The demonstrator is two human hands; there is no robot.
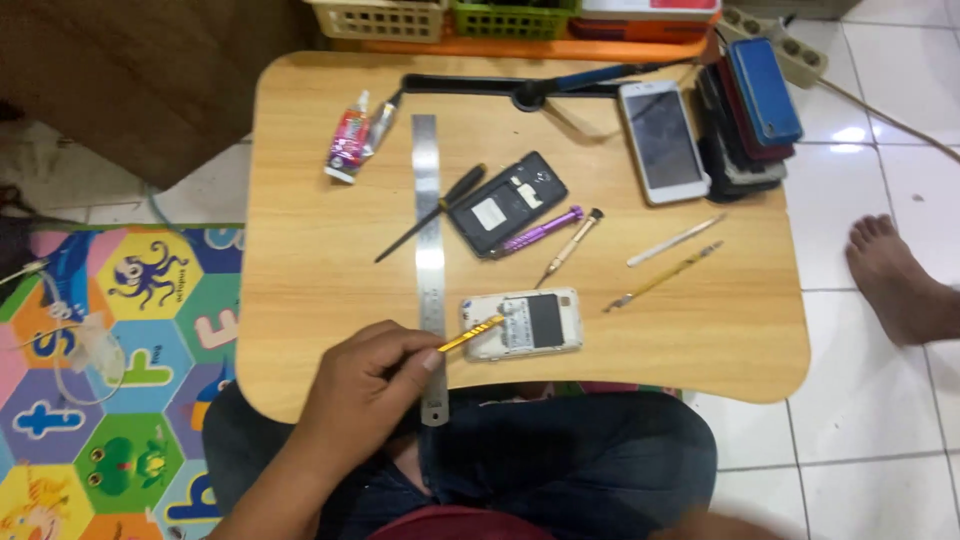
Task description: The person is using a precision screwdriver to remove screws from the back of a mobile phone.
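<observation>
Left hand (375,375) pinches a yellow pry tool (470,335) between thumb and fingers, closed around its handle near the bench's (300,200) front edge. I see the tool's tip resting on the left end of an opened white phone (523,323) that lies face down with its back cover off, just right of a steel ruler (428,250) running front to back across the bench. My right hand is barely in view at the bottom edge, so I cannot tell how it stands.

Further back lies a black phone back (507,203), with a black screwdriver (432,213) to its left crossing the ruler and a purple screwdriver (540,231) touching its right side. A metal-tipped tool (570,246) sits beside that, and two slim spudgers (672,258) lie to the right. A white smartphone (662,141) rests face up near a stack of phone cases (750,115). A glue tube (349,137) lies at the back left.
</observation>
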